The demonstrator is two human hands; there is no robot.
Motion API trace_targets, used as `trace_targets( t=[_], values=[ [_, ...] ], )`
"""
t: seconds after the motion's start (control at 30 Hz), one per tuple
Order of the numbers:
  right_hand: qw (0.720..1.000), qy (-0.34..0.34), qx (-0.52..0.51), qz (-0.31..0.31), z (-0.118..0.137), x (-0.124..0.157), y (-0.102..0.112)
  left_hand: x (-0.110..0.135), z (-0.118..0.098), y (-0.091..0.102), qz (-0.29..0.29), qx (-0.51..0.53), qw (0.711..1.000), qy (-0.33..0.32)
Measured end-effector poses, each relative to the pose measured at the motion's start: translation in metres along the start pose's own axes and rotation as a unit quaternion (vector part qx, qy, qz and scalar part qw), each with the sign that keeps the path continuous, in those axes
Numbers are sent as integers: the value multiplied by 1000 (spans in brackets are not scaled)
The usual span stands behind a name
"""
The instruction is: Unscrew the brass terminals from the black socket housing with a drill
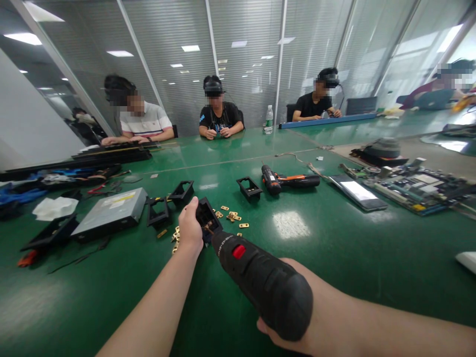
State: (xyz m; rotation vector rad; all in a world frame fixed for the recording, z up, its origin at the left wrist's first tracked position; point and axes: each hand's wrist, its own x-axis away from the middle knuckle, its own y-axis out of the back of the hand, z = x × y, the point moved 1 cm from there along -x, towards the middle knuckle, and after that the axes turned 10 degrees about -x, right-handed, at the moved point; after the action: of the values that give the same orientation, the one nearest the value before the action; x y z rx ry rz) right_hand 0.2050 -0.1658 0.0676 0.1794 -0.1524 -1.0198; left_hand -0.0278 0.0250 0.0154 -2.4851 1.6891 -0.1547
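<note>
My left hand [190, 225] grips a black plastic housing [205, 210], holding it tilted above the green table. Inside the housing, brass-coloured metal shows near the tip of a cordless drill [256, 277]. My right hand [297, 297] is wrapped round the drill's grip, mostly behind its black body, which has a red switch on top. The bit points into the housing; whether it touches a screw I cannot tell. Small brass plates [233, 216] lie scattered just beyond and beside the housing. Similar black housings [250, 189] rest nearby, two of them left of my hand.
A second drill [290, 180] lies beyond the housings. On the right are a phone [357, 192] and a circuit board [424, 183]. A grey disc drive [111, 210] sits at left, with wires near it. Several people sit across the table [334, 258], near a water bottle [268, 120].
</note>
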Motion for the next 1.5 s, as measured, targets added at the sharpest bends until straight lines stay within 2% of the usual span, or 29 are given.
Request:
trace_targets(
  t=[0.2, 0.47, 0.77, 1.07, 1.2, 1.5],
  values=[
    [998, 25, 53, -19, -6, 1, 3, -1, 0, 0, -6, 1, 1000, -11],
    [998, 29, 55, -23, 1, 5, 4, -1, 3, 1, 1, 11, 1000, -9],
    [997, 35, 68, -15, -12, 5, 6, -1, 2, 0, 2, 15, 1000, -11],
    [997, 52, 64, -4, 11, -2, 2, -2, 2, 1, -5, 2, 1000, -14],
    [994, 95, 59, 10, 25, -8, 0, -1, 0, -1, -12, 3, 1000, -13],
    [995, 70, 74, -5, 13, -1, 2, -1, 1, -1, -6, 4, 1000, -10]
  ],
)
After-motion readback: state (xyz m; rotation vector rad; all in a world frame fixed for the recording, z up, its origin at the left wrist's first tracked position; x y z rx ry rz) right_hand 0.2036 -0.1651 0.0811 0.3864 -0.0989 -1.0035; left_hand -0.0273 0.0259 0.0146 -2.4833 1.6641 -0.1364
